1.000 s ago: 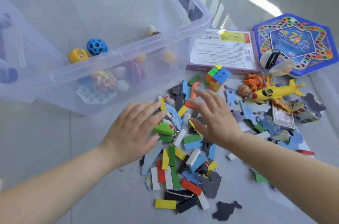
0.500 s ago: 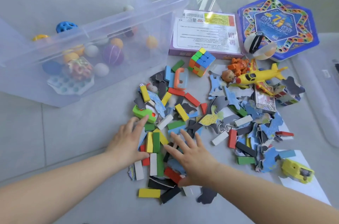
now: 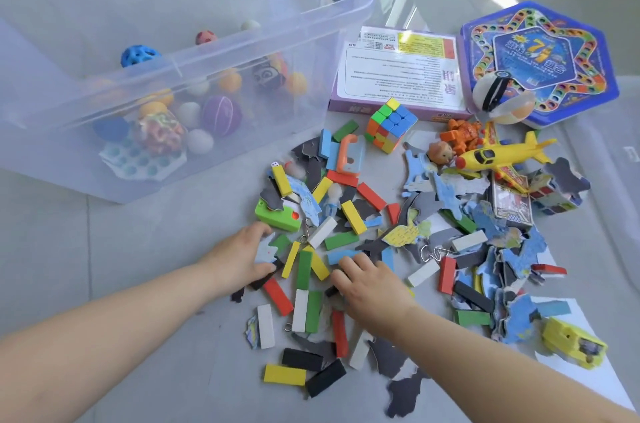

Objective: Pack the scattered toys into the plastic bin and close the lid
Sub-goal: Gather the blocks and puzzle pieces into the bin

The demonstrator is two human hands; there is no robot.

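Barely started tbh. The bin [image 3: 221, 83] sits upper left with just balls [image 3: 221, 114] inside, no lid on it. Left hand [image 3: 242, 258] curls round a puzzle piece [image 3: 266, 251], right hand [image 3: 372, 287] looks half-closed over blocks [image 3: 306, 272], hard to tell if gripping. Most toys sit loose.
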